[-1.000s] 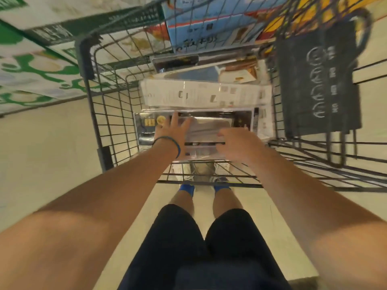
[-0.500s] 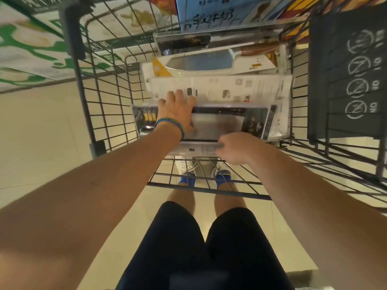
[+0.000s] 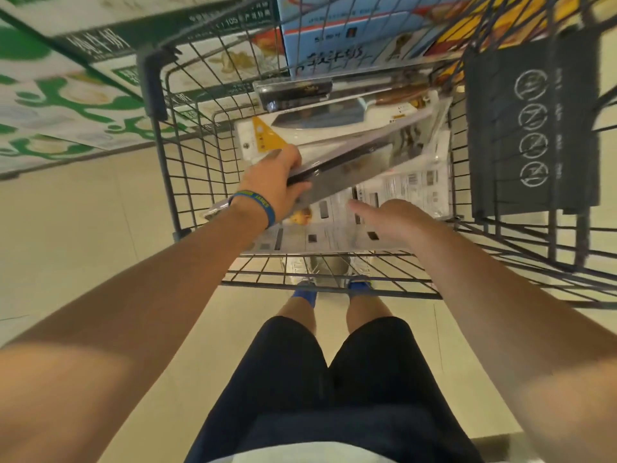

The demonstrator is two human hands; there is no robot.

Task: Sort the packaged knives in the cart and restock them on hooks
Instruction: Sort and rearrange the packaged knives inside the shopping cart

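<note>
While the right grip (image 3: 390,222) hangs just over the white knife packs (image 3: 320,235) lying flat in the cart (image 3: 150,88), fingers loose and nearly straight, holding nothing, the left grip (image 3: 273,185) beyond it curls round the near end of a dark packaged knife (image 3: 354,158), held tilted above the pile. Open room shows between that hand and the left wire wall. Farther off, a white pack with a yellow corner (image 3: 267,135) and a dark pack (image 3: 293,90) lie near the far end; a dark warning panel (image 3: 531,128) hangs on the right.
</note>
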